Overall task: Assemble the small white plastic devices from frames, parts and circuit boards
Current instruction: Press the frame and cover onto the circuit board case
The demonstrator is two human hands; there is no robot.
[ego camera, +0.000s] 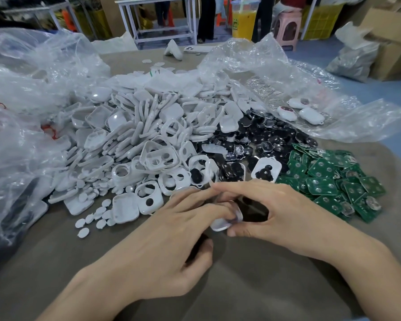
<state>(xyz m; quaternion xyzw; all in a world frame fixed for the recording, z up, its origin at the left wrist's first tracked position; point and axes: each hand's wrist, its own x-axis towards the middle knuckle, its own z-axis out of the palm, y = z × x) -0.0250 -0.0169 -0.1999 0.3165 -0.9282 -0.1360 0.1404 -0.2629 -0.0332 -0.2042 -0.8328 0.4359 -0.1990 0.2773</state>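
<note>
Both hands meet at the table's middle over one small white device shell (226, 220). My left hand (171, 230) pinches its left side with curled fingers. My right hand (271, 212) grips its right side, thumb under the lower edge; most of the shell is hidden by fingers. Behind lies a big heap of white frames and shells (144, 135). Black glossy parts (259, 137) lie in a pile right of the heap. Green circuit boards (331, 179) are stacked further right. Small white oval caps (95, 218) are scattered at the left.
Crumpled clear plastic bags sit at the left (28, 93) and back right (310, 89); three finished white devices (303, 110) lie on the right one. The brown table surface (241, 286) shows in front. A yellow drink cup (243, 19), stools and benches stand beyond.
</note>
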